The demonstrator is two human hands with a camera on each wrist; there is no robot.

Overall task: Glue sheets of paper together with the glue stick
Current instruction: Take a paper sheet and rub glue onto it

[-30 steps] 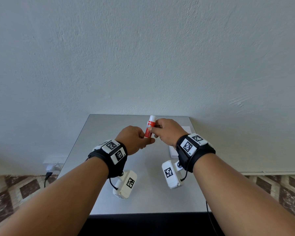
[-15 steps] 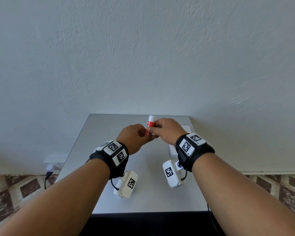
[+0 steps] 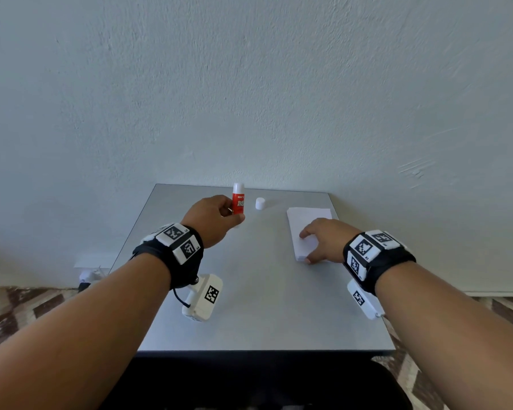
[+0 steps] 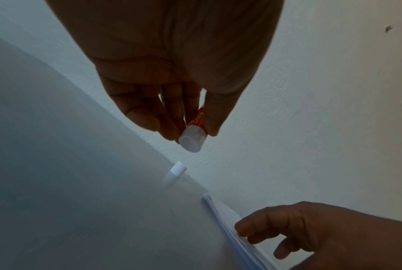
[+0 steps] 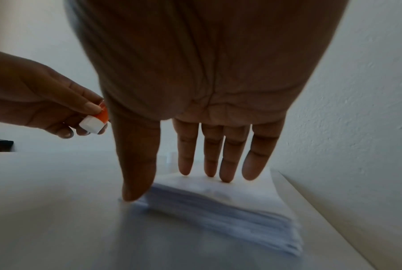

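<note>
On the grey table (image 3: 267,306), which stands against a pale textured wall (image 3: 249,84), the two hands are well apart. The left hand (image 3: 211,220) is raised above the far left part of the table and its fingers are curled around a red glue stick (image 3: 238,201). The stick is held nearly upright, with the white end up in the head view. In the left wrist view the thumb and the fingers (image 4: 172,117) pinch the red body, and a white end of the stick (image 4: 191,140) points to the camera. The label reads "GLUE STICK".

A small white cap (image 3: 260,203) stands alone on the table, just to the right of the glue stick and near the far edge. It touches neither hand.

The right hand (image 3: 323,241) lies on a stack of white paper sheets (image 3: 307,224) at the right side of the table, close to the wall. Its fingers are straight and spread a little. In the right wrist view the four fingertips (image 5: 226,175) rest on the top sheet and the thumb (image 5: 135,182) comes down at the near left corner of the stack (image 5: 218,206). The hand grasps nothing. This view is somewhat blurred, so I cannot tell whether the thumb lifts a sheet.

Both wrists carry black bands with white marker blocks (image 3: 178,241).
</note>
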